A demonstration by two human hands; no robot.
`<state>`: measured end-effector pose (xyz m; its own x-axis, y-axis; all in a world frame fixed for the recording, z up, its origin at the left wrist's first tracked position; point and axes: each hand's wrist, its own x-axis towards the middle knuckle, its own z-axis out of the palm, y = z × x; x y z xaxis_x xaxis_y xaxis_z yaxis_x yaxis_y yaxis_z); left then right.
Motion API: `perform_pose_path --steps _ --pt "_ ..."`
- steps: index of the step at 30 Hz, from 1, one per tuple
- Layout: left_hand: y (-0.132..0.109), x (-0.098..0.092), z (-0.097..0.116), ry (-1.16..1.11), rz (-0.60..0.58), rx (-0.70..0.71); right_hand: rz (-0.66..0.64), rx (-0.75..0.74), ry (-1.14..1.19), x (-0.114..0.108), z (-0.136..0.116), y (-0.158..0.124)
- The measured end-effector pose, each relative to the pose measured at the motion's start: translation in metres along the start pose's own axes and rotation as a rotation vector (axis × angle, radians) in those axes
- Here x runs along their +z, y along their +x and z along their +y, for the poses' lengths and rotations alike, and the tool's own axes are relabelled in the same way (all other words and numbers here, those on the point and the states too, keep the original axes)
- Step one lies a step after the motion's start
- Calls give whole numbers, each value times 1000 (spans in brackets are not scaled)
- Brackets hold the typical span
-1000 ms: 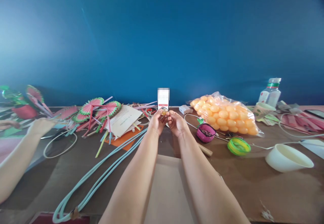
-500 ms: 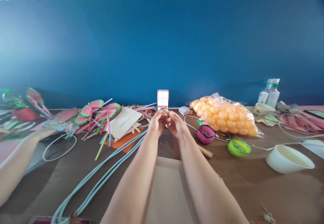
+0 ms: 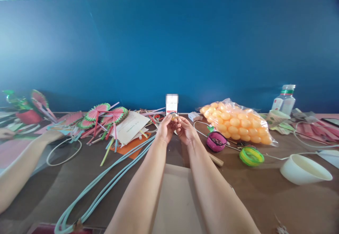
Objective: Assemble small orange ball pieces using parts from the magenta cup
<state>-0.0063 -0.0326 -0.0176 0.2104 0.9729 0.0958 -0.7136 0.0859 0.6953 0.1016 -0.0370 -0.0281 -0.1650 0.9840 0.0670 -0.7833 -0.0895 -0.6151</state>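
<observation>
My left hand (image 3: 164,130) and my right hand (image 3: 185,130) meet over the middle of the table, fingertips nearly together. Between them is a small shiny gold-brown object (image 3: 174,116), too small to name, pinched by the fingers of both. Just behind the fingertips a lit white phone screen (image 3: 172,107) stands upright, partly blurred. To the right of my right hand sit a purple pouch (image 3: 216,141) with small dark bits inside and a wooden stick (image 3: 216,160). Under my forearms lies a flat beige board (image 3: 178,195).
Left are pink paper fans (image 3: 99,112), papers (image 3: 132,126), pale blue tubing (image 3: 106,175) and another person's arms (image 3: 23,167). Right are a bag of orange balls (image 3: 238,123), a yellow-green coil (image 3: 251,156), a white cup (image 3: 304,170) and a bottle (image 3: 284,100). A blue partition (image 3: 169,50) rises behind.
The view has shifted slightly, so the scene sits a little lower and further right. Both hands keep hold of the small object with only slight finger movement.
</observation>
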Motion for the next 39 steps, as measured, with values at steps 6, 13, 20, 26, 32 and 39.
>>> perform_pose_path --steps 6,13,20,26,32,39 --pt "0 1 0 -13 -43 16 3 -30 -15 1 0 -1" --pt "0 2 0 -27 -39 25 8 -46 -21 3 0 -2" --pt "0 2 0 -30 -35 35 -5 -53 -26 3 0 -2" --pt "2 1 -2 -37 -22 42 15 -56 -21 5 0 -2" --pt "3 0 -3 -42 -12 48 46 -66 -35 8 0 -3" --pt "2 1 -2 -24 -1 40 52 -75 -40 8 1 -3"
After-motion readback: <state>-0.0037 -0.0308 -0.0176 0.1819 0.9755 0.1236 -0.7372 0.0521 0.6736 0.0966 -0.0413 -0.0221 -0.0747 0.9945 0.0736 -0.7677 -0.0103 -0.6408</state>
